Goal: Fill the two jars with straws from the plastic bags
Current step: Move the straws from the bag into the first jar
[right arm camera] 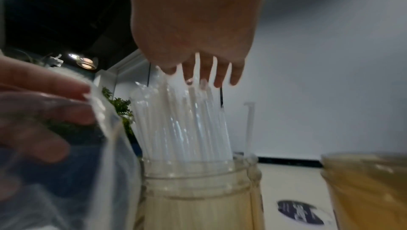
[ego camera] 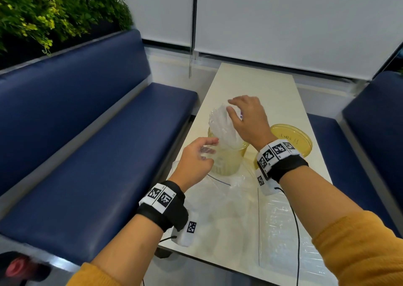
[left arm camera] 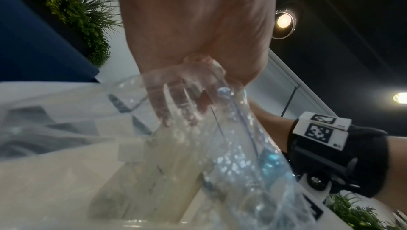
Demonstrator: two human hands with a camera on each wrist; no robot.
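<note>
Standing on the pale bench (ego camera: 257,83), the near jar (ego camera: 226,157) serves as the anchor here, so everything is placed against it. The bench carries it toward the near-left side, upright with its mouth open, which lets straws drop straight in. Flat on the bench just in front of the jar lies a clear plastic bag (ego camera: 274,220), spread out and apparently emptied. To the right of the jar, close beside it, stands the second jar (ego camera: 292,139), also open-mouthed and seemingly without straws yet, likely waiting its turn.

Rising out of the jar's mouth is a bundle of white straws (right arm camera: 182,125), leaning slightly left and standing well above the rim. Above the jar, the right hand (ego camera: 248,120) hangs with fingers pointing down onto the straw tips, relaxed rather than clenched, probably to press and gather them so they settle. At the jar's left side, the left hand (ego camera: 196,161) pinches crinkled clear plastic film (left arm camera: 231,129) between thumb and fingers, presumably keeping that second bag clear of the jar's mouth.
</note>
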